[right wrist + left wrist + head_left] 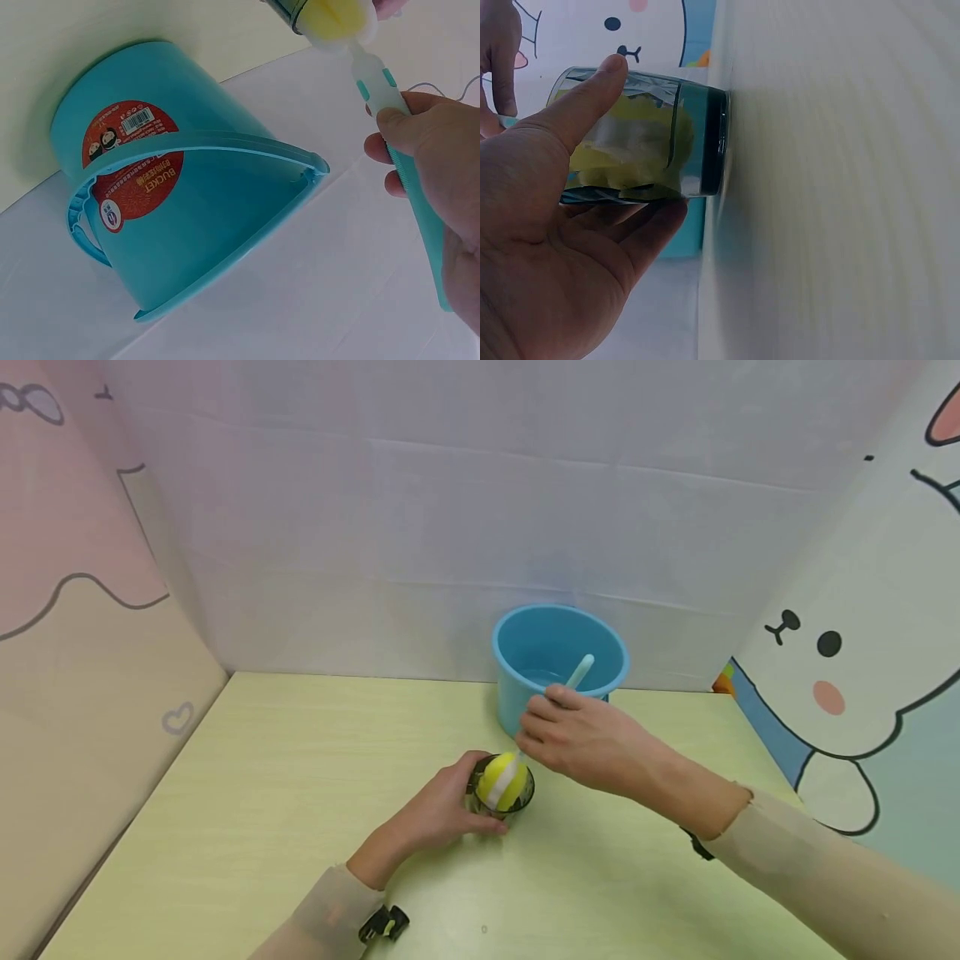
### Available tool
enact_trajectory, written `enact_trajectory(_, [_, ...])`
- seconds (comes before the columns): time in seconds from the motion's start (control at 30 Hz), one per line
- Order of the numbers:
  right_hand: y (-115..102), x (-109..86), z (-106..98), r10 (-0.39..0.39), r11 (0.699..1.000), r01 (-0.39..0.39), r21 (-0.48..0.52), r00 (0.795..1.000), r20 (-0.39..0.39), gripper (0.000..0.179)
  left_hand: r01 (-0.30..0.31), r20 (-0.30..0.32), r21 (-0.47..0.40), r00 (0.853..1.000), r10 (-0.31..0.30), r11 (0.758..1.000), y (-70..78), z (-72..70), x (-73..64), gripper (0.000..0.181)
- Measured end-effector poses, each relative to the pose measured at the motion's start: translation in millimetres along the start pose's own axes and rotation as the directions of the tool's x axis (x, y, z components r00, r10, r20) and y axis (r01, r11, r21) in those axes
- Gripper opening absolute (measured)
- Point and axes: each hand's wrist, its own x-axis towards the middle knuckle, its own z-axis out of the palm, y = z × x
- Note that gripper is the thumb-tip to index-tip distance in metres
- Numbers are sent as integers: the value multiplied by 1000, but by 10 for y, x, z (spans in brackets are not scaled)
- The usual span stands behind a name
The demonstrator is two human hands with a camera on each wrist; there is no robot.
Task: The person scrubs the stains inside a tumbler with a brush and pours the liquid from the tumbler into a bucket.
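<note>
My left hand [444, 808] grips a dark-tinted clear drinking glass [696, 142], thumb on one side and fingers on the other. The glass stands upright, its base at the table top. In my right hand [581, 733] is a cup brush, gripped by its pale green handle [421, 214]. Its yellow-and-white sponge head [502, 782] is inside the glass, partly showing above the rim in the head view. Through the glass wall, the left wrist view shows the yellow sponge reaching well down. The handle slants up from the glass toward the back right.
A blue plastic bucket [510, 700] with a red label [154, 124] stands on the table [315, 760] right behind the glass, close to the back wall. Its carrying handle hangs down one side. Printed cloth walls [832, 693] border the table left and right.
</note>
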Motion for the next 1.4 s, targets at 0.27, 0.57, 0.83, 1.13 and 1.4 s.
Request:
enact_trajectory(0.27, [39, -38, 34, 27, 998, -28, 60, 999, 21, 41, 0, -4, 10, 1000, 0, 1000, -5, 4, -4, 94])
enact_trajectory(0.57, [79, -63, -2, 28, 995, -33, 91, 998, 50, 37, 1, 3, -3, 1000, -1, 1000, 9, -6, -14, 93])
enact_trajectory(0.83, [113, -110, -28, 31, 993, -35, 112, 999, 37, 30, 14, 2, 23, 1000, -14, 1000, 3, -3, -12, 96])
enact_trajectory(1.13, [116, -166, -35, 40, 990, -43, 135, 999, 31, 31, 22, 3, 13, 1000, -22, 1000, 12, -6, -10, 96])
enact_trajectory(1.4, [115, -194, -41, 51, 986, -54, 160, 998, 25, 32, 33, 5, 14, 999, -34, 999, 16, -6, -9, 97])
